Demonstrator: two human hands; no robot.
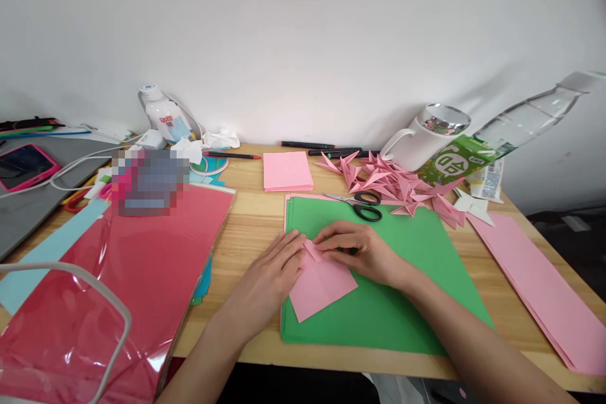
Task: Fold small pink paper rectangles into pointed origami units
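A square sheet of pink paper lies at an angle on a stack of green paper, its far corner folded over in a small flap. My left hand rests flat along the sheet's left edge, fingers stretched out. At the folded corner, the thumb and fingers of my right hand pinch the pink paper; the fingertips partly cover the fold. Just beyond the green stack's far edge are black-handled scissors. A stack of pink squares sits farther back.
Folded pink paper pieces are heaped near a white mug, a green packet and a clear bottle. Long pink sheets lie right. Left are a wrapped red pack, a white cable and a pink-cased phone.
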